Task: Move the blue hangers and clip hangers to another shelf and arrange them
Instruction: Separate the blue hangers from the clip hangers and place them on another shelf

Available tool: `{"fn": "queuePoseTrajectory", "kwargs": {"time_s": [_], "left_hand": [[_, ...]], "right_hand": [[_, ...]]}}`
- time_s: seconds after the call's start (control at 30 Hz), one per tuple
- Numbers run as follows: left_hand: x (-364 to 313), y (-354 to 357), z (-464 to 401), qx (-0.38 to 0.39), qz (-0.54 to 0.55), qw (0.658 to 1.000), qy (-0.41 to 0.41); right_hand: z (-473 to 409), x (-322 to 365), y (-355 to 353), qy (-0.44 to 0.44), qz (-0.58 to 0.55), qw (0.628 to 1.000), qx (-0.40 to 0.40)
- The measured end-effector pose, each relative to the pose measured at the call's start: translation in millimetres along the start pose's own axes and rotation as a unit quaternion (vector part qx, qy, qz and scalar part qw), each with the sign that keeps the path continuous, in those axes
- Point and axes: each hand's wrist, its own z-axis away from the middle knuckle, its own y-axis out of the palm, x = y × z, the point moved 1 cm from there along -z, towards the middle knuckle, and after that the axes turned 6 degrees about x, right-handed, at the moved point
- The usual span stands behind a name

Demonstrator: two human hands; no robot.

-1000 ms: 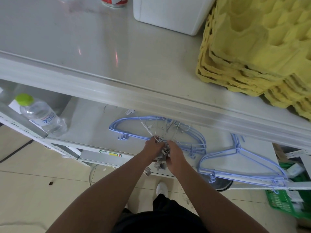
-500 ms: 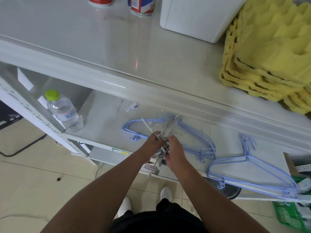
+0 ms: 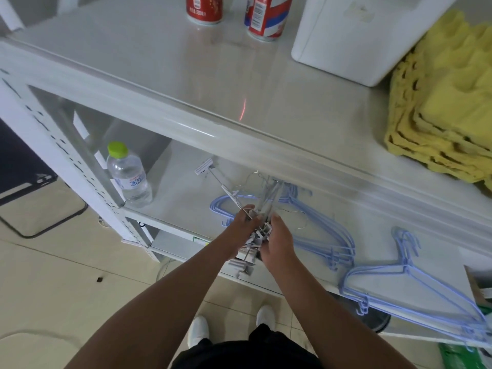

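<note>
I read both hands as closed around one bundle of clip hangers (image 3: 262,209) at the front edge of the lower shelf (image 3: 181,198). The left hand (image 3: 243,222) grips the bundle from the left, fingers curled around its wire stems. The right hand (image 3: 278,239) grips it from the right, fingers wrapped on the grey clips. One clip hanger (image 3: 210,173) sticks out of the bundle toward the back left.

Compared with a second ago, the bundle stands steeper and higher: its far end now points up toward the underside of the upper shelf (image 3: 186,75), and its clip end hangs past the front lip. I judge the bundle gathered and lifted clear, ready for transfer.

The blue hangers are unchanged in position. One pile of blue hangers (image 3: 314,225) lies flat on the lower shelf, just behind and right of the hands. A second pile (image 3: 415,283) lies farther right, overhanging the front edge. The camera view has risen since the earlier frame, so two cans (image 3: 262,18) on the upper shelf now show.

Neither pile of blue hangers has been moved yet.
</note>
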Motion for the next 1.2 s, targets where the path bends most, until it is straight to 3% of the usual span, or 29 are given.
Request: {"fn": "queuePoseTrajectory", "kwargs": {"time_s": [0.2,0.3,0.63,0.93,1.2], "left_hand": [[-12.2,-29.2,8.4,0.001,-0.006,1.000,0.019],[-14.9,-55.4,15.3,-0.038,-0.006,0.999,0.023],[-23.2,-147.9,21.0,-0.080,0.057,0.995,0.015],[-24.2,-178.2,-0.4,-0.078,0.036,0.996,-0.017],[-13.7,-180.9,-10.9,-0.080,0.061,0.994,-0.030]], "right_hand": [[-1.5,-2.0,32.1,0.007,0.032,0.999,0.035],[0.7,-8.7,60.6,0.007,0.027,0.998,0.063],[-22.4,-49.6,156.2,0.027,0.063,0.997,0.033],[-47.1,-61.8,176.1,0.055,0.082,0.995,-0.019],[-62.8,-59.6,179.0,0.063,0.167,0.984,-0.012]]}}
